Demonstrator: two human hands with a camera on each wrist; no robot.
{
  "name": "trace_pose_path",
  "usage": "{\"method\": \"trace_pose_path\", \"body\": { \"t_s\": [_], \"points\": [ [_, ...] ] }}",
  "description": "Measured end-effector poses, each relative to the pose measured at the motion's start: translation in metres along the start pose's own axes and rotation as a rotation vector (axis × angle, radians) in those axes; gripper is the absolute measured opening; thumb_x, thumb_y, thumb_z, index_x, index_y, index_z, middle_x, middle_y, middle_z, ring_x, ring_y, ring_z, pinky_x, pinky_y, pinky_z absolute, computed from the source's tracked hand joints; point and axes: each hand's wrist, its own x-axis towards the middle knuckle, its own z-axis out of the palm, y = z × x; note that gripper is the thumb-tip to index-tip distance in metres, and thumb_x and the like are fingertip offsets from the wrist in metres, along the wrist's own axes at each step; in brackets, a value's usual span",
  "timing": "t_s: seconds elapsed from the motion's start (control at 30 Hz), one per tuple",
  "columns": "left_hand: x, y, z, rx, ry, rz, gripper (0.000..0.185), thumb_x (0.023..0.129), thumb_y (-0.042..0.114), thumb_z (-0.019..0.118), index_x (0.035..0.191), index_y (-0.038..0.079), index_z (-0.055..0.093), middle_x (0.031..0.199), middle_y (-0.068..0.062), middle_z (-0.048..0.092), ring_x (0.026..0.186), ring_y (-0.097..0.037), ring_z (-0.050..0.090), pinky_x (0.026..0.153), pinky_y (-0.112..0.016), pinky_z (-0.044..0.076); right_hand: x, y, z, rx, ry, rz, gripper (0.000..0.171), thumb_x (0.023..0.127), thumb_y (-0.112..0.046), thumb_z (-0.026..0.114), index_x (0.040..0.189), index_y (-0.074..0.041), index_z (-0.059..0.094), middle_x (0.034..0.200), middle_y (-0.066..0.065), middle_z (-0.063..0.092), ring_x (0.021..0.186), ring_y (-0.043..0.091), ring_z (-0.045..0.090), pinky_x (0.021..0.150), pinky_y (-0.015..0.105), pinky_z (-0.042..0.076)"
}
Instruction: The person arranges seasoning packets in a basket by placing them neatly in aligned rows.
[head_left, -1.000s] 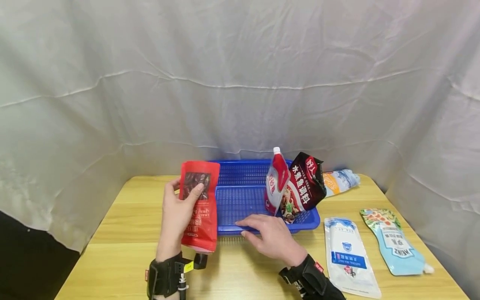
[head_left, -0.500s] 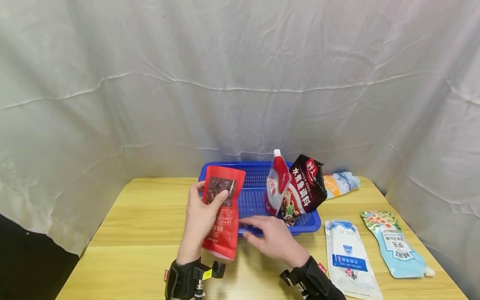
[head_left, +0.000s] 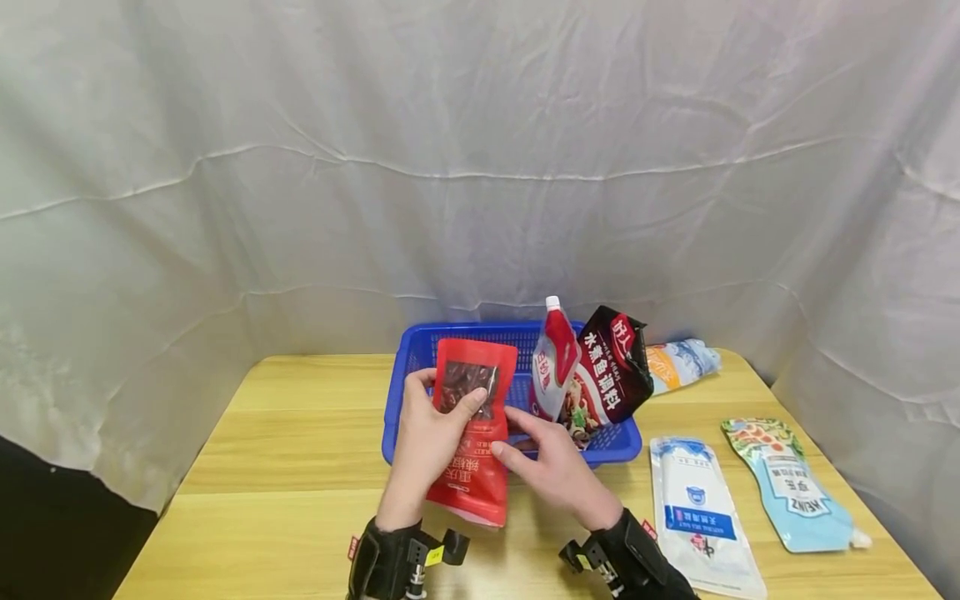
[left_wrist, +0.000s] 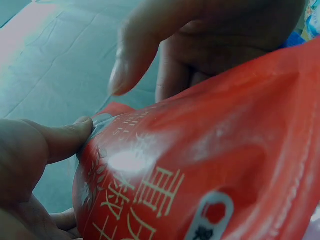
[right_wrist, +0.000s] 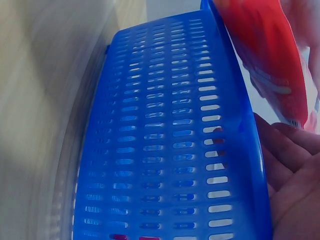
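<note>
L hand (head_left: pixel 431 433) grips red pouch (head_left: pixel 471 442); R hand (head_left: pixel 551 467) seemingly on basket (head_left: pixel 405 367) rim.

A pale wooden tabletop (head_left: pixel 285 450) with a light grain and rounded corners fills the lower part of the head view. Behind the tabletop and wrapping round both its sides hangs a wrinkled white cloth backdrop (head_left: pixel 465 150), creased in long horizontal folds and draped down past the tabletop's edges. Left of the tabletop, below the cloth's hem, lies a dark, unlit gap (head_left: pixel 67 525). The light is soft and even, with faint shadows.
</note>
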Motion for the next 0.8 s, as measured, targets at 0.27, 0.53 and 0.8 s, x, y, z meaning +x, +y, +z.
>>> {"method": "trace_pose_path", "body": {
  "t_s": [0.27,0.53,0.8],
  "points": [
    [-0.002,0.001,0.011,0.019,0.014,-0.013,0.074,0.088,0.042,0.084,0.133,0.003,0.040,0.113,-0.019,0.058,0.099,-0.030,0.061,0.082,-0.047,0.052,0.001,-0.003,-0.002,0.178,0.033,0.068,0.057,0.094,-0.026,0.079,0.144,-0.004,0.059,0.122,0.017,0.073,0.096,0.020,0.076,0.078,0.028,0.062],
    [-0.005,0.003,0.015,-0.009,0.002,-0.014,0.076,0.087,0.041,0.085,0.130,0.003,0.035,0.107,-0.021,0.060,0.094,-0.029,0.062,0.078,-0.044,0.053,0.001,-0.005,-0.003,0.279,0.046,0.166,0.055,0.093,-0.023,0.080,0.141,-0.005,0.060,0.108,0.012,0.075,0.085,0.018,0.074,0.071,0.032,0.063],
    [-0.006,0.003,0.013,-0.042,-0.027,-0.005,0.085,0.086,0.044,0.085,0.140,0.007,0.031,0.122,-0.021,0.058,0.106,-0.031,0.063,0.090,-0.051,0.055,0.000,-0.007,-0.007,0.324,0.032,0.175,0.060,0.095,-0.021,0.078,0.144,0.003,0.055,0.113,0.017,0.074,0.091,0.020,0.073,0.075,0.031,0.062]
  ]
}}
